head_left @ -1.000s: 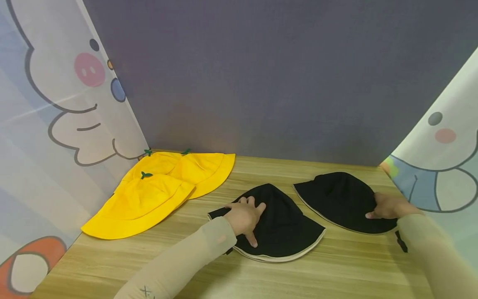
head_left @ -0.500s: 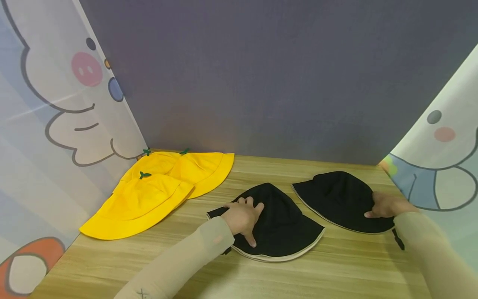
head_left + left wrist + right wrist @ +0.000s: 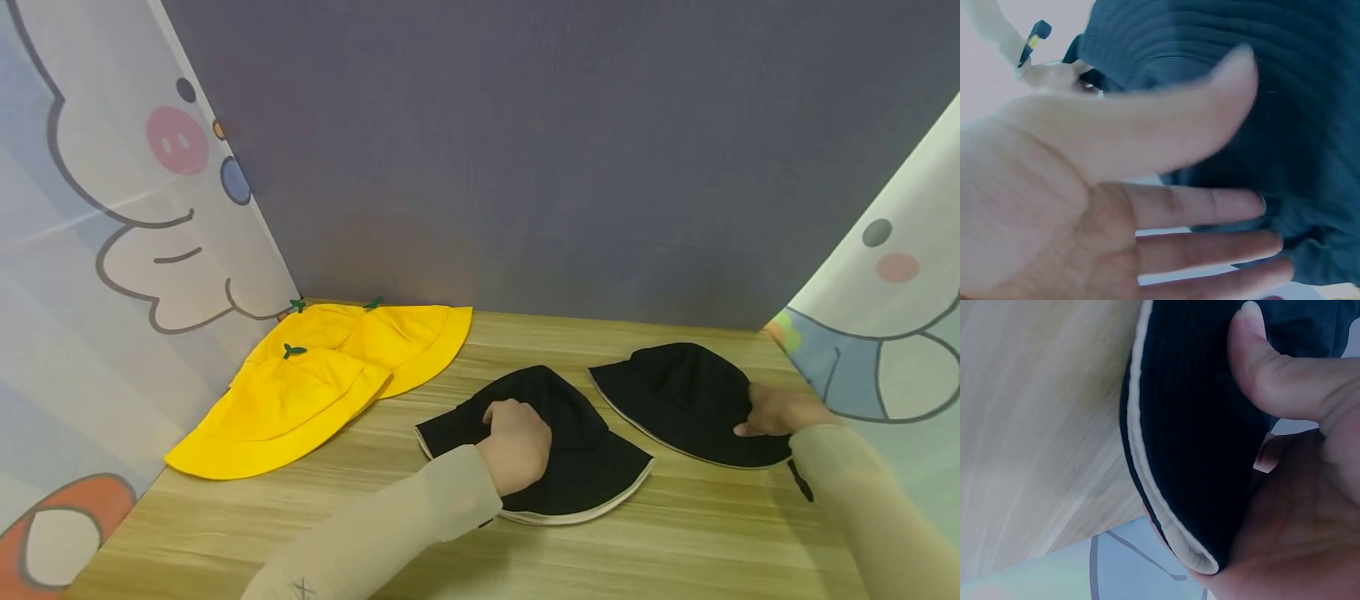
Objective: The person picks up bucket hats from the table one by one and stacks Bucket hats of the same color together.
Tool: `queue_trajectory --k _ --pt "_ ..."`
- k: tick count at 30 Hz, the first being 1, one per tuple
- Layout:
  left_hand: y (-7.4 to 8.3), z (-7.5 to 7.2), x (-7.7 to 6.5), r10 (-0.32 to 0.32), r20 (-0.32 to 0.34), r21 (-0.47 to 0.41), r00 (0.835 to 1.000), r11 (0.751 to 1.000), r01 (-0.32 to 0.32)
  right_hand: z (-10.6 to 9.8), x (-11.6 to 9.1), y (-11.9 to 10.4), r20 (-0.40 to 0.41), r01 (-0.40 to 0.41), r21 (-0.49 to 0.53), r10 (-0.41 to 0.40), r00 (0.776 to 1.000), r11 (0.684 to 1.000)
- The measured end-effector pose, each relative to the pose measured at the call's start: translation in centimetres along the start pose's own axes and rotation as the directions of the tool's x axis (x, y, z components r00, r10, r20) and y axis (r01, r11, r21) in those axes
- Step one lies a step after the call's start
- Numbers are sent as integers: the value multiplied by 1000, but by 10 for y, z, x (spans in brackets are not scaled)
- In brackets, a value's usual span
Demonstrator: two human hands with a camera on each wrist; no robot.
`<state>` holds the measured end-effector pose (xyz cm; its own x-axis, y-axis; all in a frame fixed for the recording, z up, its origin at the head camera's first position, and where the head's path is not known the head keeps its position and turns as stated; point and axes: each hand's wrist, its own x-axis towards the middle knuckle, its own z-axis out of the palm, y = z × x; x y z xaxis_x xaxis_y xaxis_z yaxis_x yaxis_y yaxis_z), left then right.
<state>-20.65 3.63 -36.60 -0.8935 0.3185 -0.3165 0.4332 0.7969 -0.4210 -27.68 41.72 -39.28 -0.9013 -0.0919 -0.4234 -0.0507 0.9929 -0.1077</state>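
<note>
Black cloth forms the right black hat [image 3: 675, 400], lying toward the right side of the bench [image 3: 600, 558], its brim gripped by the right hand [image 3: 776, 410]: thumb laid on top, the other fingers seemingly tucked beneath, a hold that probably keeps the layers together. It looks folded flat, a soft half-dome with a pale-edged brim, and a dark strap [image 3: 801, 482] hangs out at its near corner. Near it, toward the middle, the central black hat [image 3: 585, 458] has much the same shape. Over that one reaches the left hand [image 3: 517, 442], its fingers fairly straight and the thumb held apart, gripping nothing; the blurred wrist view leaves it unsure whether the fingertips touch the cloth. Well to the left, three yellow hats [image 3: 277, 408] with green sprouts [image 3: 294, 351] overlap, perhaps grouped by colour. Behind stands a grey panel [image 3: 562, 167].
</note>
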Motion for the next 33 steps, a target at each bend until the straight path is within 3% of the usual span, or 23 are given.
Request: queue_trajectory --k 3,6,9,12,15,19,22,25,27,29,31,33 --pt "6 -11 2 4 -29 -21 1000 1000 -4 1 -1 -1 15 -6 9 6 1000 1000" --pt "9 -19 7 52 -123 -51 991 997 -58 1 -1 -2 24 -21 16 20 1000 1000" --pt "10 -26 19 126 -228 -113 966 982 -155 0 -2 -3 29 -36 21 36 999 999" --pt "9 -32 35 172 -301 -221 938 944 -244 -1 -3 -3 35 -46 20 46 998 999" --pt "8 -38 50 186 -318 -366 930 880 -301 -2 -4 -3 32 -51 14 51 998 999" --pt "8 -46 66 178 -313 -545 933 771 -330 -3 -5 -5 23 -57 10 56 998 998" --pt "9 -50 76 150 -332 -622 931 708 -335 -4 -5 -6 20 -56 8 55 998 998" --pt "13 -52 85 108 -347 -671 932 666 -327 -5 -5 -6 21 -58 4 57 998 998" --pt "15 -53 91 91 -334 -719 938 619 -316 -5 -4 -5 24 -57 0 57 998 998" --pt "17 -54 96 86 -298 -787 951 541 -296 -5 -4 -5 27 -66 -2 66 997 998" --pt "17 -56 102 78 -256 -855 964 447 -263 -4 -3 -4 30 -71 -1 71 997 997" --pt "16 -56 106 63 -217 -899 974 376 -225 -3 -2 -4 31 -74 1 74 997 997"
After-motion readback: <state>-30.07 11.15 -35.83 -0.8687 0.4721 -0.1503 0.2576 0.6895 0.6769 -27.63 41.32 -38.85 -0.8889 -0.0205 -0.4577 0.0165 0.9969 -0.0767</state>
